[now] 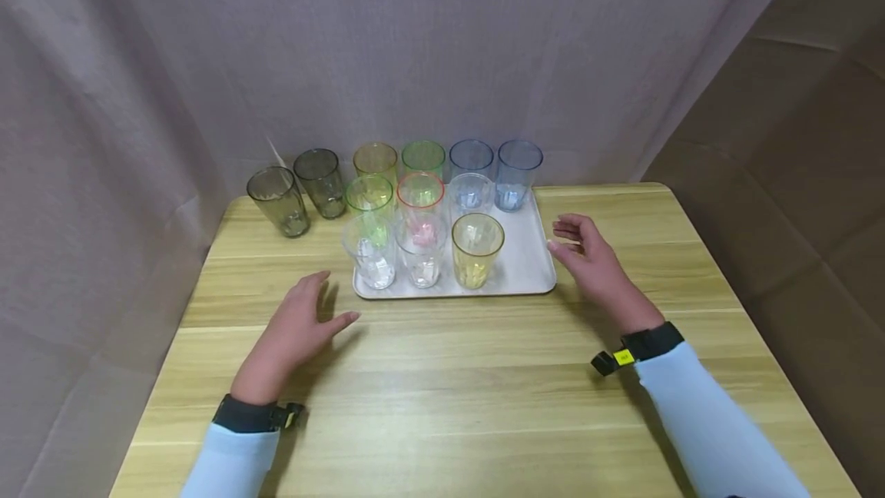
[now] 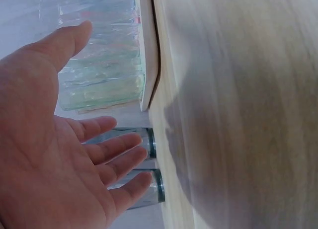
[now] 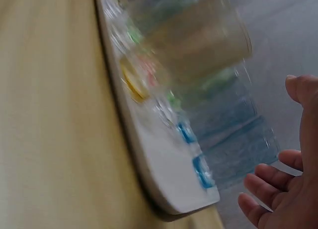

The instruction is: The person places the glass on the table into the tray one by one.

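A white tray [image 1: 522, 252] bears several drinking glasses in rows. At its front stand two clear glasses and a yellow glass [image 1: 477, 252]; behind them are a green glass, a red-rimmed glass [image 1: 422, 194] and another clear one. Amber, green and two blue glasses [image 1: 518, 175] line the back. My left hand [image 1: 297, 325] hovers off the tray's front left corner, fingers spread, holding nothing. Beside the tray's right edge, my right hand [image 1: 588, 260] is held with fingers loosely bent and thumb apart, also holding nothing. The right wrist view shows its fingers [image 3: 268, 177] near the blue glasses.
Two dark grey glasses [image 1: 280, 202] stand on the wooden table [image 1: 442, 383] left of the tray, near the back edge. A grey curtain [image 1: 415, 44] hangs right behind the table, and brown cloth [image 1: 795, 175] hangs on the right.
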